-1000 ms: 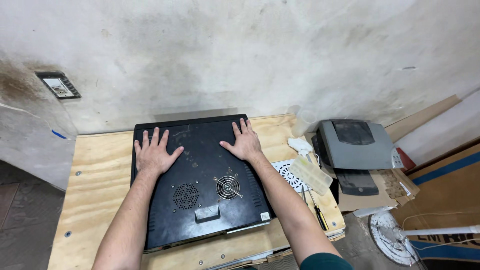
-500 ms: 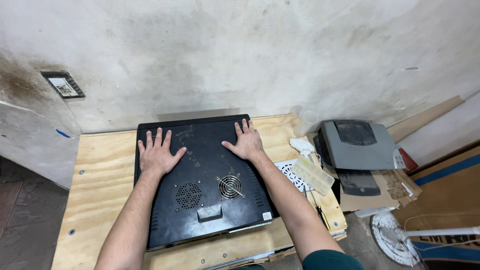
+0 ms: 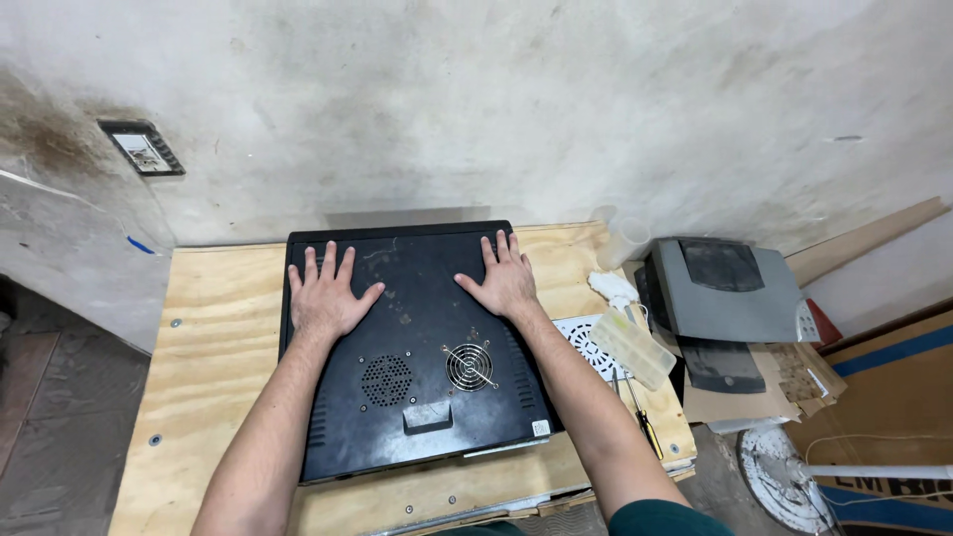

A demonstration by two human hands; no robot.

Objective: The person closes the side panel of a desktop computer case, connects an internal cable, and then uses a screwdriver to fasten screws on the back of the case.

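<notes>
Translucent plastic compartment box (image 3: 633, 348) lies right of the appliance; its contents are too small to make out. Black upturned cooktop (image 3: 412, 347), dusty, with two round fan grilles, rests on the plywood table (image 3: 213, 337). Left hand (image 3: 325, 298) and right hand (image 3: 504, 281) press flat on it, fingers spread.

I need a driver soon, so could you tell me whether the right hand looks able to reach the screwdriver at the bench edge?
Probably yes: the right hand rests flat and empty on the black appliance, and nothing covers the screwdriver.

The left hand (image 3: 326, 296) has slid slightly farther up the black appliance (image 3: 412, 347).
</notes>
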